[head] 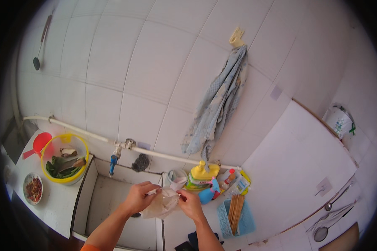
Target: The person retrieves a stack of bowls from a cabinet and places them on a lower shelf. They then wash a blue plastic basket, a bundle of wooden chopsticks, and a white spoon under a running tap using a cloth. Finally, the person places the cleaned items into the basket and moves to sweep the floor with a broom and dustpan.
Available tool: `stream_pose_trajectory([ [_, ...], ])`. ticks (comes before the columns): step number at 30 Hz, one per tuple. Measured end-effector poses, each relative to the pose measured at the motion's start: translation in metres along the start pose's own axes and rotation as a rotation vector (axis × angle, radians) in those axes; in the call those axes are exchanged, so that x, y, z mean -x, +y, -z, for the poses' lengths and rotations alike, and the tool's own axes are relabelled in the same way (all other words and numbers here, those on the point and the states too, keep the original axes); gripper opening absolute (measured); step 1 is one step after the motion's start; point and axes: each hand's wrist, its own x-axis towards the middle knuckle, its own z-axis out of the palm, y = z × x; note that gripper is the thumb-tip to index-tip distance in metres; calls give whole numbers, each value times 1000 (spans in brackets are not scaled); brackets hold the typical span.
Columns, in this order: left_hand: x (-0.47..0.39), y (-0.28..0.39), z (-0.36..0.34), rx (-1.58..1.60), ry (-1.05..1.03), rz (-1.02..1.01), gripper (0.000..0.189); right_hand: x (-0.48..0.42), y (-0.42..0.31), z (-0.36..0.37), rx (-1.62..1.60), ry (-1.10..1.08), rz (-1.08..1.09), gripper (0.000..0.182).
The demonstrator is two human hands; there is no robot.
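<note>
A thin whitish plastic bag hangs between my hands above the right side of the tiled sink. My left hand pinches one side of its rim. On the opposite side, my right hand grips the rim between thumb and fingers. The bag's mouth looks parted; I cannot tell what is inside it. Just behind my right hand stand a blue spray bottle and a yellow detergent jug. A pale plastic tub sits beyond the bag.
Left of the sink are a yellow-rimmed basin with leafy greens and a knife, a red dipper and a bowl of dried chillies. A blue-handled tap juts over the sink. Chopsticks stand in a blue basket at right.
</note>
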Motion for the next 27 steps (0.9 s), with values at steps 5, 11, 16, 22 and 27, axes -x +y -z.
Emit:
stream_pose_trajectory([
  [5, -7, 2, 32, 426, 290, 294, 20, -44, -66, 15, -617, 262, 126, 16],
  [11, 0, -11, 50, 558, 320, 355, 24, -141, -150, 71, -498, 397, 478, 18],
  [16, 12, -28, 41, 715, 112, 279, 38, -247, -215, 154, -82, 596, 822, 29],
  [22, 55, -54, 20, 756, 78, 462, 33, -359, -271, 242, 201, 793, 782, 43],
  [27, 94, -64, 9, 727, 63, 584, 25, -385, -246, 219, 544, 742, 619, 42],
])
